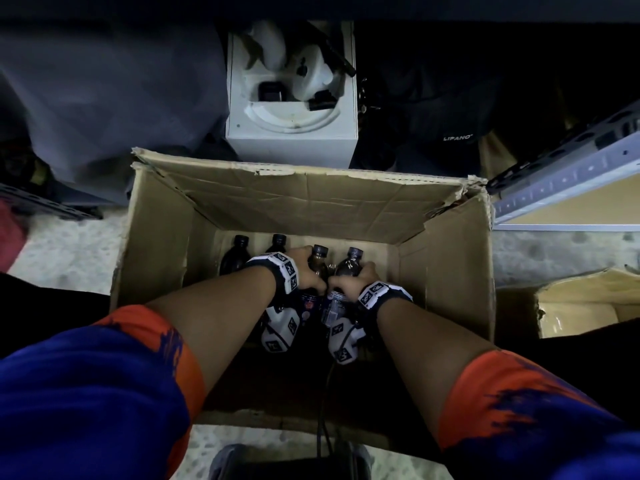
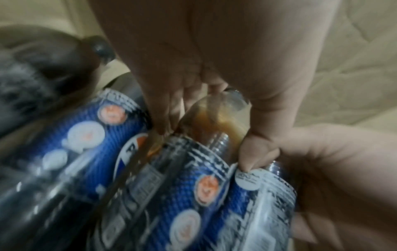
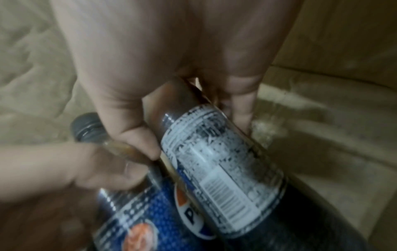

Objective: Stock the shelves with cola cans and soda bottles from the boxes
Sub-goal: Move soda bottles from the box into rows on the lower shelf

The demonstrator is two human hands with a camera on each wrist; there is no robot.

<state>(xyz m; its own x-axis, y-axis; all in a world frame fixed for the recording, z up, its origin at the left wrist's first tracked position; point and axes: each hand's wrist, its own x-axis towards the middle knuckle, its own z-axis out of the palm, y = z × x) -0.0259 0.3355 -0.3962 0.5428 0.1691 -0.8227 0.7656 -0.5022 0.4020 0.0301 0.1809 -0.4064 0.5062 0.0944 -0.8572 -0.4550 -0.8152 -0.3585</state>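
An open cardboard box (image 1: 311,202) on the floor holds several dark cola bottles with blue labels. My left hand (image 1: 310,268) grips the shoulder of one bottle (image 1: 319,258) near the box's middle. In the left wrist view, my left hand (image 2: 204,110) curls round that bottle (image 2: 193,186) below its neck. My right hand (image 1: 349,280) grips the neighbouring bottle (image 1: 351,263) just to the right. In the right wrist view, my right hand (image 3: 193,129) wraps a bottle (image 3: 225,169) whose barcode label faces the camera. The two hands touch each other. Two more bottles (image 1: 240,251) stand at the left.
A metal shelf (image 1: 571,188) with a tan board stands at the right, beside the box. A second cardboard box (image 1: 588,299) sits at the lower right. A white carton with moulded packing (image 1: 291,126) stands behind the box. Dark bags fill the background.
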